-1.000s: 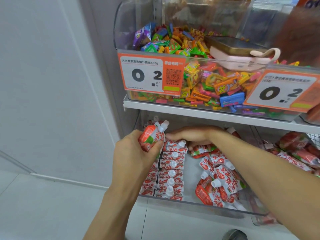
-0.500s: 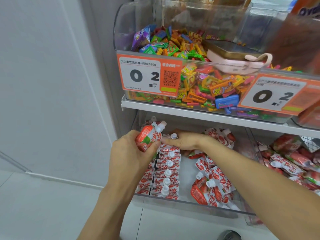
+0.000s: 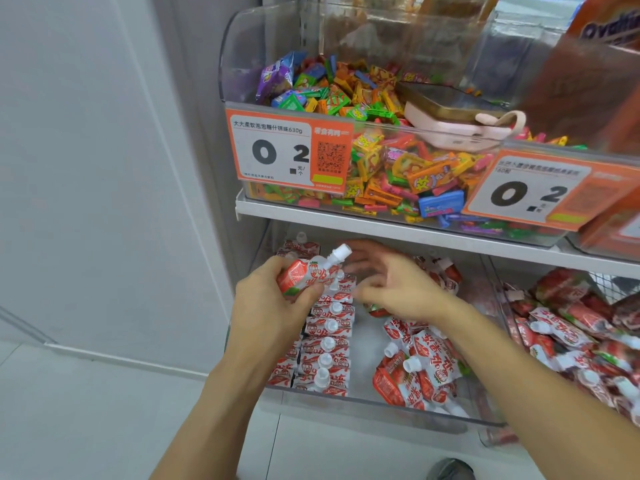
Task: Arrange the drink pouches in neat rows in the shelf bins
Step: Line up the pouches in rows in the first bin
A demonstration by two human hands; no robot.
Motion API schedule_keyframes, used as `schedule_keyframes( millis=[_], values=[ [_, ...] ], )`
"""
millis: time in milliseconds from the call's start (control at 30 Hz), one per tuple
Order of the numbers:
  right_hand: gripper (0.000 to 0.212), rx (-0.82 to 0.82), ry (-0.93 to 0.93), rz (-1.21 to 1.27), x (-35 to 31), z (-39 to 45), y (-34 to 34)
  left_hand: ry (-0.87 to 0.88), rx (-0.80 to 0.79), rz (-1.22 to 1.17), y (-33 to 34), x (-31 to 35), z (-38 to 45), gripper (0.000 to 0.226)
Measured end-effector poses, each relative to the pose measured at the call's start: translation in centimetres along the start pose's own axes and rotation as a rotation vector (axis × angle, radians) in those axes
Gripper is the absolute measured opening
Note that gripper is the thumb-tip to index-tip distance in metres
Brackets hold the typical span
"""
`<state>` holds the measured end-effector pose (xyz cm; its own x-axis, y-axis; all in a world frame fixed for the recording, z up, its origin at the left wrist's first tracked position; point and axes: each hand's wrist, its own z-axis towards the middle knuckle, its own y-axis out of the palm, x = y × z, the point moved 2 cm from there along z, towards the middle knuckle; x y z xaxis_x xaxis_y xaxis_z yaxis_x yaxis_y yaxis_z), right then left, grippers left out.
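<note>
Since the earlier frame the right hand (image 3: pixel 398 282) has lifted off the row, fingers spread, holding nothing. The left hand (image 3: pixel 273 306) grips one strawberry drink pouch (image 3: pixel 304 271) above the clear shelf bin (image 3: pixel 381 407). One neat row (image 3: pixel 329 344) stands along the bin's left side; the loose heap (image 3: pixel 419 368) on the right is unsorted, so the task appears roughly half finished.

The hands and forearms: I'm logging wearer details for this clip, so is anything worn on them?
Nothing worn shows. The left hand and right hand are bare, without gloves, rings or a watch. Both forearms are bare to the frame's edge, no sleeve in view.
</note>
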<state>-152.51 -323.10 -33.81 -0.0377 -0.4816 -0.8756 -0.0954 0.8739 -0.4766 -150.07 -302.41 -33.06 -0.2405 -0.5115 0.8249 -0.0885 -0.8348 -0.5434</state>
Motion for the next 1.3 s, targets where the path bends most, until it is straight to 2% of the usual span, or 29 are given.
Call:
schedule_keyframes(
  millis=[67,100,200,300,367,400,433,467,533,567,633,700,867,933,1033,1167,1300],
  values=[
    [0.068,-0.101,-0.104,0.211,-0.8,-1.5,1.3,0.033,-0.055,-0.024,0.4,0.2,-0.1,0.032],
    [0.06,-0.062,-0.157,0.205,-1.0,-1.9,1.7,0.049,-0.085,-0.033,0.4,0.3,-0.2,0.034],
    [0.029,0.249,-0.2,0.072,-0.6,-2.5,1.6,0.064,-0.157,-0.057,0.5,0.1,-0.6,0.059],
    [0.017,0.595,-0.171,-0.085,0.9,-3.1,0.6,0.057,-0.245,0.093,0.7,-0.7,-0.8,0.07],
    [0.023,0.823,-0.097,-0.178,1.4,-2.2,-0.3,0.102,-0.349,0.218,1.1,-0.9,-1.3,0.062],
    [0.031,0.867,-0.054,-0.256,1.8,-1.1,-0.7,0.124,-0.392,0.246,1.4,-0.9,-1.5,0.059],
    [0.036,0.817,0.013,-0.351,2.5,0.6,-1.0,0.14,-0.421,0.254,1.6,-0.9,-1.7,0.057],
    [0.036,0.665,0.108,-0.454,3.2,2.5,-1.1,0.151,-0.437,0.258,1.7,-0.9,-1.9,0.055],
    [0.026,0.203,0.248,-0.634,4.0,6.0,-0.7,0.172,-0.446,0.269,1.7,-1.0,-1.9,0.052],
    [0.027,0.018,0.257,-0.638,4.0,7.1,-0.5,0.18,-0.447,0.275,1.7,-1.0,-1.9,0.05],
    [0.037,-0.149,0.289,-0.431,3.9,8.4,-0.6,0.185,-0.44,0.282,1.8,-1.0,-1.9,0.046],
    [0.039,-0.175,0.3,-0.29,3.6,8.8,-0.8,0.18,-0.428,0.275,1.9,-1.1,-1.8,0.042],
    [0.014,-0.234,0.341,-0.093,4.2,9.0,-0.7,0.189,-0.422,0.278,2.1,-1.2,-1.3,0.047],
    [0.024,-0.23,0.349,-0.066,4.1,9.3,-0.6,0.198,-0.421,0.271,2.1,-1.3,-1.3,0.048],
    [0.021,-0.207,0.369,-0.039,4.1,10.0,0.0,0.202,-0.417,0.263,2.1,-1.4,-1.3,0.048],
    [0.042,-0.201,0.464,0.02,4.2,9.7,0.5,0.197,-0.408,0.274,2.2,-1.4,-1.4,0.048],
    [0.038,-0.176,0.434,-0.046,4.0,9.3,0.4,0.187,-0.412,0.294,2.2,-1.3,-1.5,0.051]
  ],
)
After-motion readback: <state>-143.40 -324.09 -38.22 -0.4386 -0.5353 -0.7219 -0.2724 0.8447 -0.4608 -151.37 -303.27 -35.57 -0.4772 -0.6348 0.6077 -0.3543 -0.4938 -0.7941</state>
